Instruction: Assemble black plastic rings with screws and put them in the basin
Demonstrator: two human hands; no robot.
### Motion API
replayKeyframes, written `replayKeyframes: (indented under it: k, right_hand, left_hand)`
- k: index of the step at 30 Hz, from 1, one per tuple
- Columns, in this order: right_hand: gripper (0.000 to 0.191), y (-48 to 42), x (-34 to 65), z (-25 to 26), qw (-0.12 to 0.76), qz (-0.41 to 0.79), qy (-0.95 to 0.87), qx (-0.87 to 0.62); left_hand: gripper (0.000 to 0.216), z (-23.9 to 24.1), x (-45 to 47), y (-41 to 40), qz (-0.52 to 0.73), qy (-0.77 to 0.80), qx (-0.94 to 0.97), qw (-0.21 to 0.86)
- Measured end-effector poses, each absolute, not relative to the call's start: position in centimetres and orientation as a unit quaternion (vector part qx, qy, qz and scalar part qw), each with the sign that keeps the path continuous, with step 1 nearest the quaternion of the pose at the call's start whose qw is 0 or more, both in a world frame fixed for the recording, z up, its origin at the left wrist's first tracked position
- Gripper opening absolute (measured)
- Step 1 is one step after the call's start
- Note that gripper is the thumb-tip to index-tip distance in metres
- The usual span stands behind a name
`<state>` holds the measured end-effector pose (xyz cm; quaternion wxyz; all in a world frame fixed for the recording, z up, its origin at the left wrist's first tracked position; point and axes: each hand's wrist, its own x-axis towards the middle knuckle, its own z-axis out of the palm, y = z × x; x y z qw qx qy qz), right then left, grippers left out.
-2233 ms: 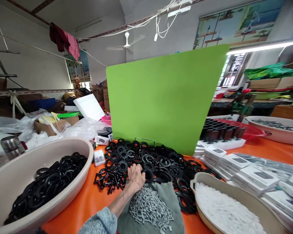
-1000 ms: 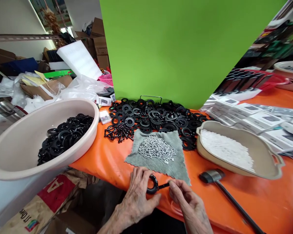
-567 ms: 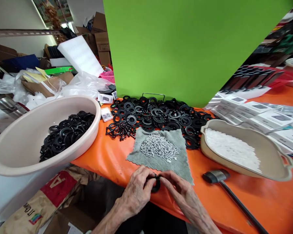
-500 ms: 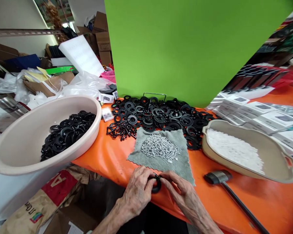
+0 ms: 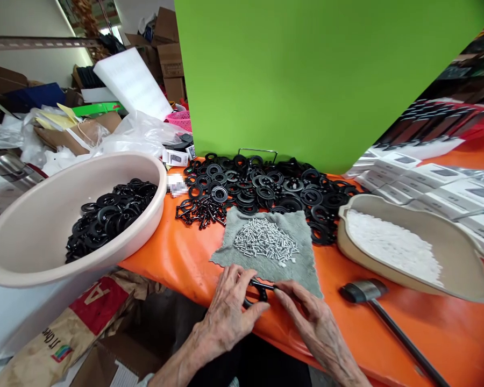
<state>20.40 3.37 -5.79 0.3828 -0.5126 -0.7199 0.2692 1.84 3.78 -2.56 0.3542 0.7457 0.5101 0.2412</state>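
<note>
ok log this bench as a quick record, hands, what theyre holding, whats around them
left hand: left hand grips a black ring part
right hand: right hand pinches a black pin with its fingers
nearest: grey cloth holding silver screws
behind: pile of black rings
left side: beige basin of black rings
right side: beige tray of white granules, hammer
surface: orange sheet

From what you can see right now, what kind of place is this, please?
Probably a small assembly workshop: a heap of black rings, metal screws on a grey cloth, and stacked white product boxes.
</note>
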Motion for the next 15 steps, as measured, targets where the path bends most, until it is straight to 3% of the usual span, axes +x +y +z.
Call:
replayKeyframes:
  k: [3,15]
  right_hand:
    - [0.015,3.3,20.1,-6.0,0.38,0.257,-0.741,-0.491]
    - [0.022,3.3,19.3,-6.0,0.385,0.131,-0.81,-0.422]
  left_hand:
    - [0.019,-2.3,1.7,4.3,0.269,0.49,0.74,0.373]
    - [0.015,-3.3,1.5,4.2,0.203,0.494,0.779,0.33]
